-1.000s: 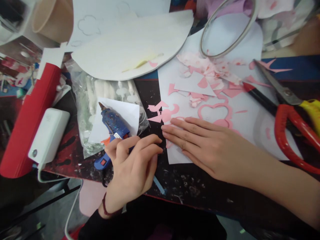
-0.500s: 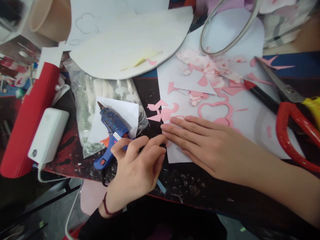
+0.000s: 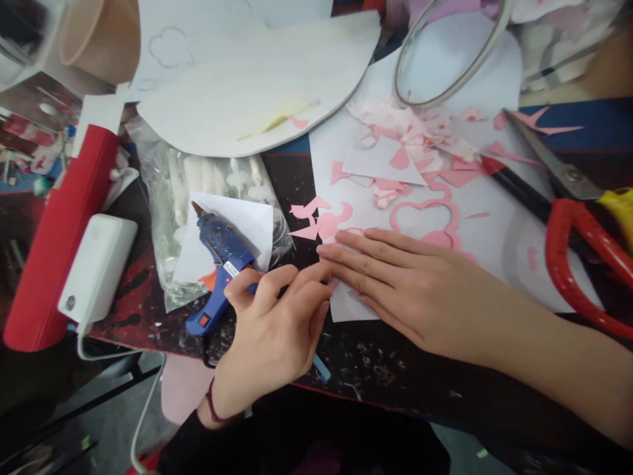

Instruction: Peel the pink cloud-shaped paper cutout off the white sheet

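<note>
- Pink paper pieces [image 3: 335, 221]: on the white sheet [image 3: 497, 231], some right by your right fingertips, a few sticking past its left edge.
- Red roll [image 3: 62, 237]: far left, white corded device [image 3: 99, 264] just beside it.
- Blue glue gun [image 3: 225, 241]: nozzle on white paper, handle partly behind your left hand.
- Left hand [image 3: 274, 330]: fingers curled, tips close to your right fingertips; can't tell if they're gripping anything.
- Right hand [image 3: 408, 290]: flat over the sheet, fingers straight, close together.
- Scissors [image 3: 554, 158]: right side.
</note>
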### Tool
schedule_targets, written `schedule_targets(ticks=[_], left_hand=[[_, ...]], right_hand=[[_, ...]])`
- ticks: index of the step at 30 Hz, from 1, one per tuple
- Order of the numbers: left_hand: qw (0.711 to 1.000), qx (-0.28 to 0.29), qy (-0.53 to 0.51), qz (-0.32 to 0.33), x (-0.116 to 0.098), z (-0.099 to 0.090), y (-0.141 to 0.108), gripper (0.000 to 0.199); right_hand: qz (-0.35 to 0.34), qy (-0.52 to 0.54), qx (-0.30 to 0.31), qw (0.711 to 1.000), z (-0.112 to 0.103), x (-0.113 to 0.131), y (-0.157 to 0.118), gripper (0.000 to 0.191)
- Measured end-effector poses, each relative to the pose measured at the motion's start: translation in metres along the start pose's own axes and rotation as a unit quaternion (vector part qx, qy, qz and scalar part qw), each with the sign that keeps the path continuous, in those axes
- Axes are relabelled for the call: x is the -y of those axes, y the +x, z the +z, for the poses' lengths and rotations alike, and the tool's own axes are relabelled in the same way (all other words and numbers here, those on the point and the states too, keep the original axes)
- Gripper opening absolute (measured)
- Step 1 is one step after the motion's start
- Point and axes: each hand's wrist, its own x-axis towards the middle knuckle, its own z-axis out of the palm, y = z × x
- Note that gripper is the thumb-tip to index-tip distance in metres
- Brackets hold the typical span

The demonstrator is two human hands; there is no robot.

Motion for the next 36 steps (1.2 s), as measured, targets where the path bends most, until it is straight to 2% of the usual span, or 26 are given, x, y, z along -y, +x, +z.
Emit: schedule_targets(ticks=[31, 36], left_hand=[[1.000, 0.009, -0.012, -0.003, -0.0005, -0.0025, -0.0021, 0.020], [1.000, -0.003, 0.005, 0.025, 0.0008, -0.0003, -0.0032, 0.020]], right_hand=[[0.007, 0.011, 0.004, 1.000, -0.0006, 0.0003, 0.0007, 0.044], [0.006, 0.011, 0.005, 1.000, 0.0003, 0.0005, 0.0000, 0.044]])
